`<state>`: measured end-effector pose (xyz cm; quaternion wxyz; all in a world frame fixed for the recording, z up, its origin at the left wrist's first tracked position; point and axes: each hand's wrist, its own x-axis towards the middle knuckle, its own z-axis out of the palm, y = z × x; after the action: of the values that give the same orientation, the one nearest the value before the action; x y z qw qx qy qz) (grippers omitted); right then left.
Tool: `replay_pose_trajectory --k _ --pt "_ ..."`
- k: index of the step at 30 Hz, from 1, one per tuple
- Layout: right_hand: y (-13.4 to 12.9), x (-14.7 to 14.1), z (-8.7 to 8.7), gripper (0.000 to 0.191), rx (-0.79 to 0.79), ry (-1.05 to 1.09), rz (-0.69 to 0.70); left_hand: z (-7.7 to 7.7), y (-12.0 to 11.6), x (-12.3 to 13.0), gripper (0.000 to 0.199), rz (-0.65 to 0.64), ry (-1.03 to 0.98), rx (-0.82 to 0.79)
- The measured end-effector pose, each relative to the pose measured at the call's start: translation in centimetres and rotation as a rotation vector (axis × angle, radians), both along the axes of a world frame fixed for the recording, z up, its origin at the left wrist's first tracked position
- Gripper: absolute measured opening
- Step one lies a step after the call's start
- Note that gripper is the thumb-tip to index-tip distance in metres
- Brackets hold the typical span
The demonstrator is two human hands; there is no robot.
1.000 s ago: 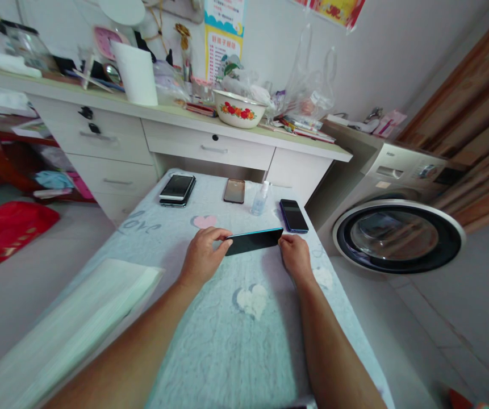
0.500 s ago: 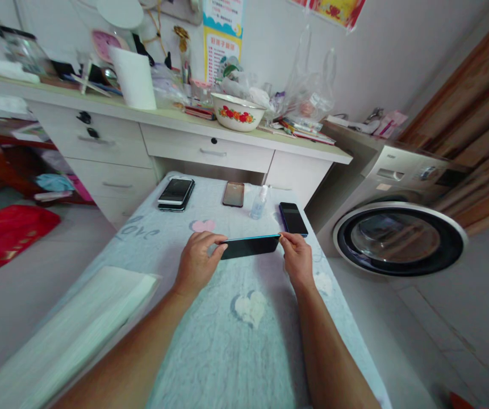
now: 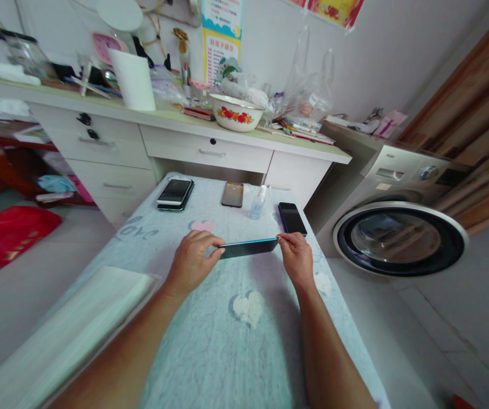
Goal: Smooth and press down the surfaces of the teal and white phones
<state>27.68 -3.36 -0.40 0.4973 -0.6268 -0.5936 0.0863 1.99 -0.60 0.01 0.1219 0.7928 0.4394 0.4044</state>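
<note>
A dark smartphone (image 3: 249, 249) with a blue edge is held sideways above the cloth, its long edge facing up. My left hand (image 3: 193, 258) pinches its left end between thumb and fingers. At the other end, my right hand (image 3: 296, 257) grips the corner with closed fingertips. Just beyond my right hand lies another phone (image 3: 292, 218), dark-screened with a blue rim. A clear spray bottle (image 3: 257, 203) stands upright behind the held phone. Further back is a brown-edged phone case or phone (image 3: 233, 194); I cannot tell which. Stacked phones (image 3: 175, 193) lie at the back left.
The patterned cloth (image 3: 210, 341) covers the table under my arms. A folded pale sheet (image 3: 69, 335) lies along its left side. Behind stands a white drawer desk (image 3: 210, 150) bearing an enamel bowl (image 3: 236, 113) and a paper roll (image 3: 132, 79). A washing machine (image 3: 397, 187) is at right.
The held phone has tilted slightly, so less of its dark face shows. Both hands keep their hold on its ends.
</note>
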Motion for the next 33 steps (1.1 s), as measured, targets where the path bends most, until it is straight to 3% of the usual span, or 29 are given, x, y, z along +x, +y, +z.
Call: replay_pose_trajectory --k 10,15,19,24,33 --pt "-0.6 1.5 1.0 0.025 -0.261 0.04 0.056 1.8 -0.5 -0.4 0.01 -0.177 0.083 -0.214" --pt "-1.3 1.6 1.9 0.026 -0.425 0.119 0.088 2.0 -0.6 -0.4 0.009 -0.233 0.115 -0.284" --pt "-1.1 2.0 1.5 0.023 -0.506 0.095 0.093 1.9 -0.7 -0.5 0.011 -0.309 0.199 -0.316" --pt "-0.5 1.9 0.5 0.017 -0.531 -0.03 0.123 1.3 -0.9 -0.3 0.019 -0.34 0.288 -0.307" --pt "-0.6 -0.6 0.6 0.02 -0.443 -0.384 0.138 0.0 -0.7 -0.1 0.021 -0.351 0.399 -0.299"
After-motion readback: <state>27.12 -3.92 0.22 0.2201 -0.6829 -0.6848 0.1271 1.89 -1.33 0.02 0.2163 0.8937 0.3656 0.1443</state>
